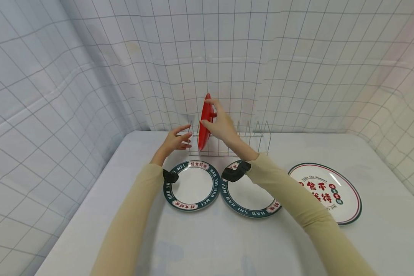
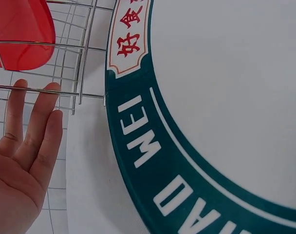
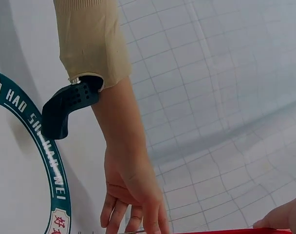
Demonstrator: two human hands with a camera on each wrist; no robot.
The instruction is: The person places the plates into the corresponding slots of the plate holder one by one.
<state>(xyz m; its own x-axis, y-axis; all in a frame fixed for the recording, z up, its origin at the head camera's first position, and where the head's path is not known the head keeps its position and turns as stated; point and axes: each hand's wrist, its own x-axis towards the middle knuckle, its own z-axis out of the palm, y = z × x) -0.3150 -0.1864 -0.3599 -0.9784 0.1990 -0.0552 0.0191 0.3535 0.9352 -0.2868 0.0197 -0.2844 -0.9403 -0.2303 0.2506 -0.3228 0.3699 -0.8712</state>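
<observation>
A red plate stands on edge near the left end of a wire dish rack. My right hand grips its rim from the right, thumb and fingers spread along it. At the rack's left end is my left hand, its fingers loosely extended. In the left wrist view, the left fingertips lie right at a rack wire, just below the red plate. The right wrist view catches only the red plate's edge and part of my right hand at the bottom.
Two white plates with green lettered rims, one on the left and one partly under my right forearm, lie before the rack. An oval white plate with red characters lies to the right. Gridded white cloth hangs behind the table.
</observation>
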